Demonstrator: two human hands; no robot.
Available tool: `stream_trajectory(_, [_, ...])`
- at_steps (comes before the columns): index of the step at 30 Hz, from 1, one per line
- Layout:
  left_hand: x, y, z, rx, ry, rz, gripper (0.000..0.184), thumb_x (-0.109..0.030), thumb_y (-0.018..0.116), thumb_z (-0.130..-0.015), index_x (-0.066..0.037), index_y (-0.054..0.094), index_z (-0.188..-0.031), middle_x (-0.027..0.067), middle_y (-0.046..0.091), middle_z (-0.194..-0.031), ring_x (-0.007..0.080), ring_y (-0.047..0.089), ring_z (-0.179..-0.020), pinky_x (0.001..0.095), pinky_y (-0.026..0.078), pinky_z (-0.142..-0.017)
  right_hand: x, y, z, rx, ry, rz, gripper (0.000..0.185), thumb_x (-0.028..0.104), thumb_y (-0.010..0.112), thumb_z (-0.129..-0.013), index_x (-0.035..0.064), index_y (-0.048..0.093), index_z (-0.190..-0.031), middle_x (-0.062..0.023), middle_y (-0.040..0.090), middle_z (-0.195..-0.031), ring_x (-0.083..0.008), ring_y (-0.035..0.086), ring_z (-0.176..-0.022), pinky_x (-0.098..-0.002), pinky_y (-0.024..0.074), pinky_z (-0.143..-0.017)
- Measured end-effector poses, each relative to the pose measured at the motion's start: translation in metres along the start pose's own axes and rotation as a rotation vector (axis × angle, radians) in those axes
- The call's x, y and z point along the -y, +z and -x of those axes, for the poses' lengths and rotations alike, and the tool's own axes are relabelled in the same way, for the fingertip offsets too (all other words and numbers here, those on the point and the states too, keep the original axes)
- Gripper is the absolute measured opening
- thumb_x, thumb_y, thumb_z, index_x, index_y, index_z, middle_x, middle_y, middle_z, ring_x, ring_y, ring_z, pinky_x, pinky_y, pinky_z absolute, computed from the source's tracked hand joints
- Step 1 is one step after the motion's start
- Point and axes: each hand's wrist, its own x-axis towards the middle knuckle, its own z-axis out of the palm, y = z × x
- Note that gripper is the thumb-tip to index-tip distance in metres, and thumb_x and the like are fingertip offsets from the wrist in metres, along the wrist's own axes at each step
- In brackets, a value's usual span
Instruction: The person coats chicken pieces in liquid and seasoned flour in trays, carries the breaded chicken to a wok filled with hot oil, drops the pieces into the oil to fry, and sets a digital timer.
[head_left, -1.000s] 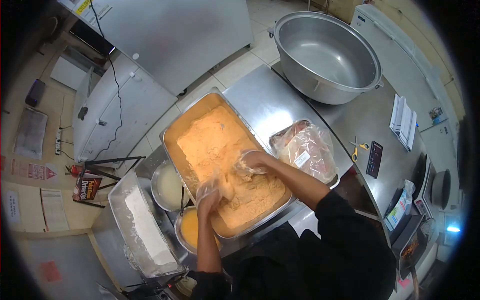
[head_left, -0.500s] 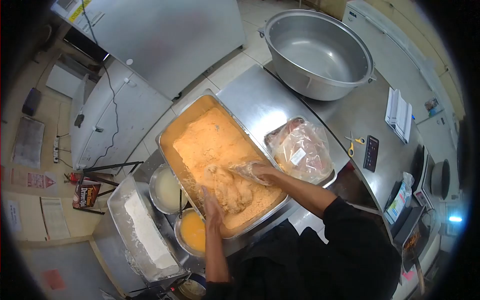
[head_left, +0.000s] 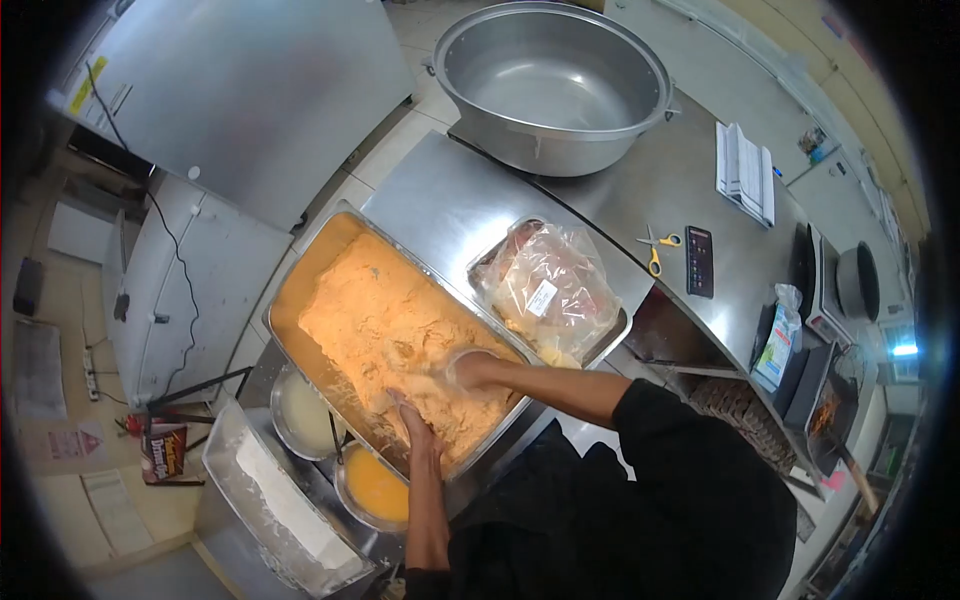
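A deep metal tray holds a thick bed of orange breading powder. My left hand reaches into the lower left part of the powder, its fingers partly sunk in it. Across from it, my right hand presses into the powder near the tray's right side, blurred and partly buried. Whether either hand grips anything under the powder is hidden. Beside the tray lies clear-bagged raw meat in a smaller tray. Bowls of orange liquid and pale liquid stand left of the powder tray.
A large metal pot stands at the table's far end. Scissors, a phone and papers lie to the right. A container of white flour is at lower left.
The view has swung, so the tray and pot sit further left. My hands have pushed down into the powder, and the coated lump between them has dropped out of sight.
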Motion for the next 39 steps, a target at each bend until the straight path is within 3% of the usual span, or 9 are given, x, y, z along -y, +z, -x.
stream_trajectory(5, [-0.058, 0.001, 0.033, 0.039, 0.072, 0.124, 0.085, -0.068, 0.036, -0.097, -0.011, 0.015, -0.156, 0.0126, 0.019, -0.158, 0.0280, 0.020, -0.145, 0.0456, 0.019, -0.118, -0.028, 0.002, -0.011, -0.103, -0.063, -0.894, 0.071, 0.059, 0.033, -0.102, 0.0117, 0.027, -0.155, -0.0122, 0.029, -0.158, -0.0227, 0.036, -0.139, -0.0386, 0.0345, -0.112])
stream_trajectory(8, [-0.042, -0.040, 0.040, -0.019, 0.028, 0.178, 0.083, -0.066, 0.036, -0.098, -0.011, 0.014, -0.156, 0.0148, 0.018, -0.160, 0.0293, 0.020, -0.147, 0.0447, 0.020, -0.120, 0.005, -0.031, 0.029, 0.007, 0.072, -1.414, 0.073, 0.060, 0.032, -0.102, 0.0103, 0.026, -0.155, -0.0131, 0.024, -0.160, -0.0235, 0.029, -0.144, -0.0369, 0.0274, -0.117])
stream_trajectory(13, [-0.014, -0.059, 0.066, 0.157, -0.088, 0.119, 0.080, -0.067, 0.034, -0.098, -0.009, 0.026, -0.152, 0.0148, 0.037, -0.151, 0.0322, 0.043, -0.133, 0.0480, 0.035, -0.113, -0.027, -0.029, 0.018, 0.008, -0.177, -0.297, 0.052, 0.035, 0.055, -0.096, 0.0075, 0.052, -0.140, -0.0227, 0.057, -0.135, -0.0294, 0.059, -0.118, -0.0427, 0.0497, -0.093])
stream_trajectory(16, [-0.032, -0.015, 0.078, 0.227, -0.276, 0.077, 0.078, -0.067, 0.032, -0.098, -0.006, 0.039, -0.145, 0.0143, 0.052, -0.137, 0.0297, 0.055, -0.121, 0.0450, 0.050, -0.099, 0.018, 0.001, 0.046, 0.309, 0.154, 0.286, 0.036, 0.027, 0.060, -0.088, 0.0060, 0.070, -0.115, -0.0239, 0.068, -0.108, -0.0312, 0.066, -0.096, -0.0441, 0.0519, -0.079])
stream_trajectory(20, [-0.007, 0.014, 0.030, 0.261, -0.228, 0.202, 0.080, -0.068, 0.032, -0.098, -0.005, 0.035, -0.148, 0.0170, 0.047, -0.143, 0.0338, 0.049, -0.129, 0.0496, 0.040, -0.109, -0.015, 0.054, -0.005, 0.240, -0.201, -0.077, 0.046, 0.044, 0.049, -0.095, 0.0072, 0.068, -0.116, -0.0234, 0.066, -0.113, -0.0339, 0.062, -0.104, -0.0474, 0.0470, -0.086])
stream_trajectory(25, [-0.061, 0.016, 0.061, 0.351, -0.074, 0.292, 0.076, -0.062, 0.033, -0.101, -0.006, 0.028, -0.151, 0.0136, 0.039, -0.151, 0.0301, 0.039, -0.137, 0.0451, 0.032, -0.115, -0.004, -0.001, 0.011, 0.194, 0.116, -0.843, 0.069, 0.057, 0.057, -0.093, 0.0117, 0.048, -0.145, -0.0139, 0.051, -0.144, -0.0276, 0.049, -0.129, -0.0410, 0.0419, -0.106])
stream_trajectory(28, [-0.083, 0.007, 0.064, 0.219, 0.218, 0.077, 0.071, -0.053, 0.032, -0.104, -0.006, 0.020, -0.155, 0.0133, 0.029, -0.157, 0.0291, 0.034, -0.141, 0.0417, 0.024, -0.119, -0.010, -0.013, 0.011, 0.097, -0.339, -1.130, 0.064, 0.054, 0.055, -0.096, 0.0119, 0.049, -0.145, -0.0128, 0.050, -0.145, -0.0253, 0.044, -0.134, -0.0367, 0.0369, -0.111])
stream_trajectory(35, [-0.083, -0.029, -0.029, -0.045, 0.418, -0.596, 0.072, -0.052, 0.029, -0.104, 0.000, 0.023, -0.154, 0.0167, 0.021, -0.162, 0.0282, 0.018, -0.150, 0.0359, 0.015, -0.120, 0.021, -0.054, -0.025, -0.418, -0.535, 0.164, 0.058, 0.046, 0.056, -0.095, 0.0035, 0.056, -0.134, -0.0169, 0.061, -0.126, -0.0289, 0.056, -0.121, -0.0375, 0.0446, -0.103])
stream_trajectory(39, [-0.074, 0.012, -0.012, -0.133, 0.238, -0.749, 0.087, -0.067, 0.028, -0.099, -0.002, 0.019, -0.155, 0.0187, 0.020, -0.161, 0.0319, 0.022, -0.148, 0.0364, 0.018, -0.119, 0.024, -0.041, -0.037, -0.331, -0.057, 0.227, 0.061, 0.052, 0.064, -0.086, 0.0035, 0.060, -0.122, -0.0188, 0.066, -0.112, -0.0353, 0.064, -0.102, -0.0425, 0.0509, -0.091])
